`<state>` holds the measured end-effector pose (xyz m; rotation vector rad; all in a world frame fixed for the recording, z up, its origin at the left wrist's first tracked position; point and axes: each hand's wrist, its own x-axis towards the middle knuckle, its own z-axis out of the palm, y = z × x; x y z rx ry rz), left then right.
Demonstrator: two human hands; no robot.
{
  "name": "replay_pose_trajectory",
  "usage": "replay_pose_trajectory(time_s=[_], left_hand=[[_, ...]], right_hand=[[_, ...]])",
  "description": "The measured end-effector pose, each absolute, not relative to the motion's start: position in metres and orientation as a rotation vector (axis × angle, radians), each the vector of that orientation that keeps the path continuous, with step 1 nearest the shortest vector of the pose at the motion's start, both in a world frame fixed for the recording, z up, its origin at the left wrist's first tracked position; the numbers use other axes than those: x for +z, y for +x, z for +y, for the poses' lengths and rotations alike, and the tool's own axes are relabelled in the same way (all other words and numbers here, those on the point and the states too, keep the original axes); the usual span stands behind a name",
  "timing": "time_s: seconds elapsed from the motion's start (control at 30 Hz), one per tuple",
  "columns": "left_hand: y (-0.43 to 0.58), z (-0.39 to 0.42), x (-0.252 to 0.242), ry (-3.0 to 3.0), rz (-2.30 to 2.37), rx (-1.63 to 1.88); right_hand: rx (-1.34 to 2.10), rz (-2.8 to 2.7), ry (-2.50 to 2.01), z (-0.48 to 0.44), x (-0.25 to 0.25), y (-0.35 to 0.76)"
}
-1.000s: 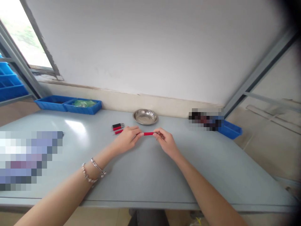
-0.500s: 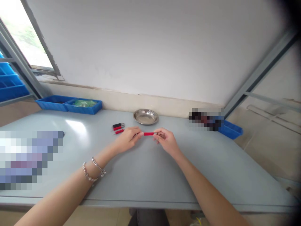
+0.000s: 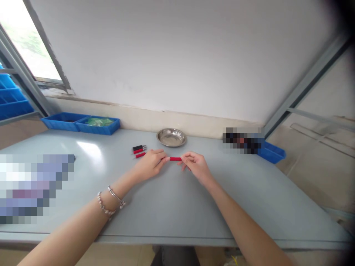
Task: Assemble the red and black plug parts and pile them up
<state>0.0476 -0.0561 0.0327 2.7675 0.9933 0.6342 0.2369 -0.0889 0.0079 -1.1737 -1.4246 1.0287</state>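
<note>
A red pen (image 3: 175, 159) lies level between my two hands, just above the grey table (image 3: 172, 207). My left hand (image 3: 152, 162) pinches its left end, and my right hand (image 3: 195, 165) grips its right end. Both tips of the pen are hidden by my fingers. Left of my left hand lie another red pen (image 3: 140, 155), a further red pen (image 3: 138, 151) and black pens (image 3: 137, 147) side by side. Behind my hands stands a round metal dish (image 3: 171, 137) with nothing visible in it.
Two blue bins stand at the back left, one (image 3: 62, 120) with dark contents, the other (image 3: 111, 128) with green plastic bags. Another blue bin (image 3: 273, 152) is at the back right beside a blurred dark patch. A blurred bluish object (image 3: 33, 184) lies at the left.
My right fingers have shifted over the right end of the pen, covering its silvery tip, and the lower fingers have spread a little. My left hand has barely moved.
</note>
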Motion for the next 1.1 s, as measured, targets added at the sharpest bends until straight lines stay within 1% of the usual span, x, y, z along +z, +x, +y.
replay_pose_trajectory(time_s=[0.23,0.4,0.57,0.7,1.1], left_hand=[[0.047,-0.056,0.033,2.716,0.971,0.65],[0.047,-0.055,0.034,2.711,0.975,0.673],[0.046,-0.054,0.033,2.723,1.008,0.686],[0.045,-0.054,0.033,2.736,1.017,0.692],[0.044,-0.053,0.032,2.771,1.058,0.687]], right_hand=[[1.006,-1.429,-1.16,-0.09,0.011,0.238],[0.924,-1.402,-1.177,-0.086,0.009,0.24],[0.76,-1.382,-1.298,-0.08,0.004,0.245],[0.705,-1.383,-1.443,-0.079,0.004,0.25],[0.176,-1.87,-1.784,-0.071,-0.014,0.266]])
